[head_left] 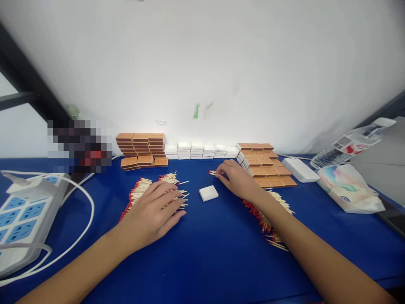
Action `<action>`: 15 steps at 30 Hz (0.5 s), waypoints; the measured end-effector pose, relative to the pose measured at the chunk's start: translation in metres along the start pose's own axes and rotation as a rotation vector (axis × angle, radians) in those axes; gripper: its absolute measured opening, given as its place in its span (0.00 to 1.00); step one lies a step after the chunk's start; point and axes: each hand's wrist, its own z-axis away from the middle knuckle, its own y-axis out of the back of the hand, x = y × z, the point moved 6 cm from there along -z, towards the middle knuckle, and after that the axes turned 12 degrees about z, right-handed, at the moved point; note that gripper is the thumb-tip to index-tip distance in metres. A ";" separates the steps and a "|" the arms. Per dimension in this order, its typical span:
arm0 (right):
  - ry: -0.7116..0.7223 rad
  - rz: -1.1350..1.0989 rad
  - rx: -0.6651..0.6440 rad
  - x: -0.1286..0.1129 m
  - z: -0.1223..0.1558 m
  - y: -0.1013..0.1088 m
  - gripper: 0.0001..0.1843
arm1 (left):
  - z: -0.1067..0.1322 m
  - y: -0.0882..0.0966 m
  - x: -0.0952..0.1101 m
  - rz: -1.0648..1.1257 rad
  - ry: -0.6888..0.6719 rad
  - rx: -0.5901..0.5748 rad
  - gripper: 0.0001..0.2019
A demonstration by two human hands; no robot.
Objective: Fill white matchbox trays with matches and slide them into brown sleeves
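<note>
The left hand [155,209] lies flat, fingers spread, palm down on a pile of matches [152,192] on the blue table [209,249]. Across the way, the right hand [236,179] is curled narrow, fingertips pinching a few red-tipped matches [212,172], just off the table near the back. Between the two hands sits a small white tray [208,193], on its own. Under the right forearm runs a second heap of matches [268,215]. Along the wall: brown matchboxes [141,148] stacked at left, white trays [199,150] in the middle, more brown boxes [265,164] fanned out at right. A power strip [22,215] sits at the far left edge, a plastic bag [348,188] at the far right.
</note>
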 end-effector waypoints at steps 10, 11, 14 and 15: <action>0.037 0.001 -0.044 -0.014 0.006 0.012 0.09 | 0.004 -0.006 -0.006 0.080 0.061 0.032 0.05; 0.051 -0.012 -0.040 -0.020 0.008 0.018 0.08 | 0.004 -0.006 -0.006 0.082 0.064 0.032 0.05; 0.126 -0.072 -0.019 -0.044 0.019 0.038 0.08 | 0.004 -0.006 -0.007 0.073 0.070 0.033 0.06; 0.153 -0.077 -0.025 -0.052 0.023 0.042 0.09 | 0.004 -0.006 -0.007 0.069 0.074 0.032 0.06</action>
